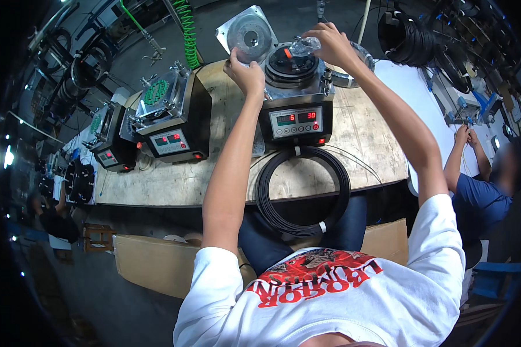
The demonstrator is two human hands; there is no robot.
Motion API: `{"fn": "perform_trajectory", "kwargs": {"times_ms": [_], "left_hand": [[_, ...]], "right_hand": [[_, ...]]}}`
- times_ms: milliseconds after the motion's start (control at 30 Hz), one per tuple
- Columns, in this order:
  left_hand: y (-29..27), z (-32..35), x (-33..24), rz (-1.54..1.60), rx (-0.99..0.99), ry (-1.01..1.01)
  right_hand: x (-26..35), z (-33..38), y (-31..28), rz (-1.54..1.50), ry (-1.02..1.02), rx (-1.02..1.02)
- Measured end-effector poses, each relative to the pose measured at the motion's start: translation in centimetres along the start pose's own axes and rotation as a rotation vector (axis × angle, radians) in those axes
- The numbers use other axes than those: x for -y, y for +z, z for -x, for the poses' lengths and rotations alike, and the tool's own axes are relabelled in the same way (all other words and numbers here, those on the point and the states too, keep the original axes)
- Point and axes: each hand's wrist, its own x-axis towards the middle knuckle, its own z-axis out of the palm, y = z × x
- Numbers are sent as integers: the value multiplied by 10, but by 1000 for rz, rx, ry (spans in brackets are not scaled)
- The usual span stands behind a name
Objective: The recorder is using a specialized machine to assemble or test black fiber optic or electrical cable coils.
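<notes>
Black sheet metal forms the boxy machine (297,110) standing at the far edge of the worn wooden counter (364,150), its front panel carrying two small lit readouts and a row of buttons. On top of it sits a round black spool seat (292,62) ringed in dull steel. The right hand (330,41) is curled over that seat, fingers closed on a small clear, glassy knob (304,45) held just above the middle of the seat. The left hand (244,72) grips the lower rim of a round, smooth grey metal disc (249,38), which is tilted up on edge just beside the machine's left side, with a square silvery plate (228,29) behind it.

Hanging over the near edge of the counter, below the machine, is a coil of thin black cable (303,192), wound into a neat ring and bound with a pale band at its lower side. Along the left stretch of the counter stand two more black machines (171,118) of the same kind, each topped with a green perforated disc in a steel frame. A green spiral hose (186,29) hangs beyond the far edge. At the right, another person (480,196) in a blue shirt works at a white surface (411,87).
</notes>
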Motion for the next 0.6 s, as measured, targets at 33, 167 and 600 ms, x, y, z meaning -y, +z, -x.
{"fn": "perform_trajectory", "kwargs": {"times_ms": [33,167,600], "left_hand": [[2,0,2,3,9,4],[1,4,-3,-122,-175,224],[-5,-8,-62,387,574,406]], "right_hand": [[-9,4,7,-160,119,-63],[-18,18,19,-690,290,-120],[47,14,5,-1429,75,-76]]}}
